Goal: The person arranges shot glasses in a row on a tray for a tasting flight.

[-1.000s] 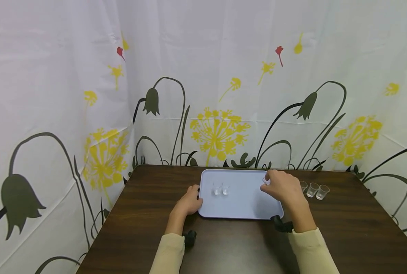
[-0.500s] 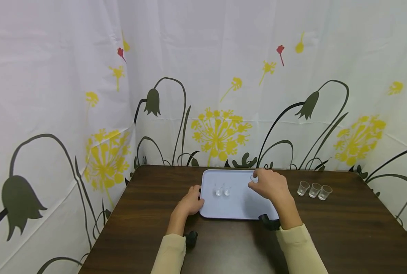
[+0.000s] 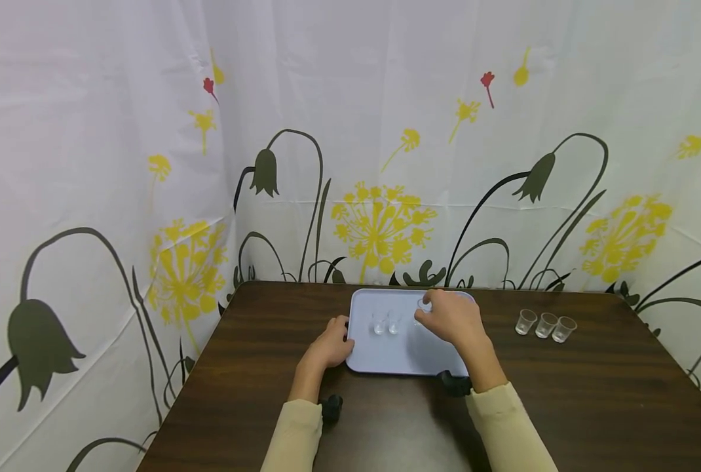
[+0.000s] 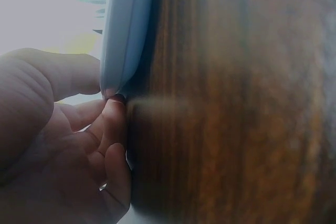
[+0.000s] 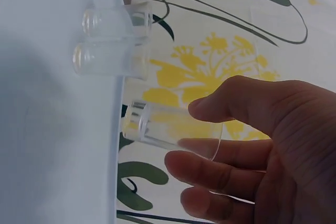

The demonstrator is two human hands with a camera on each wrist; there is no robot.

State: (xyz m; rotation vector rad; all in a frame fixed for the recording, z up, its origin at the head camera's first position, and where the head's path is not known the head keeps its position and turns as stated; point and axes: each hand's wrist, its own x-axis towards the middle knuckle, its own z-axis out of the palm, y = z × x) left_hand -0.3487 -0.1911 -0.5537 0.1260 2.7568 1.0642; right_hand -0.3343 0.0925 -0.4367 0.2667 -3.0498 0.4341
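In the head view, a pale blue tray [image 3: 380, 359] lies on the table. My left hand [image 3: 330, 344] grips its left edge; the left wrist view has the thumb [image 4: 79, 74] on the tray's upper side and fingers at its underside. My right hand [image 3: 455, 320] is over the tray's right half, pinching a clear shot glass [image 5: 170, 124] near its rim between thumb and fingers. The right wrist view shows this glass upright, base toward the tray. To its left, two similar shot glasses [image 3: 378, 324] stand side by side on the tray.
Three more clear shot glasses [image 3: 546, 326] stand in a row on the dark wooden table [image 3: 610, 393], right of the tray. Behind the table's back edge hangs a white curtain [image 3: 339, 78] with flower prints. Black bands [image 3: 453, 385] sit on both wrists.
My right hand has carried the held shot glass leftward over the tray, closer to the two standing there, uncovering the row on the right. My left hand stays at the tray's edge.
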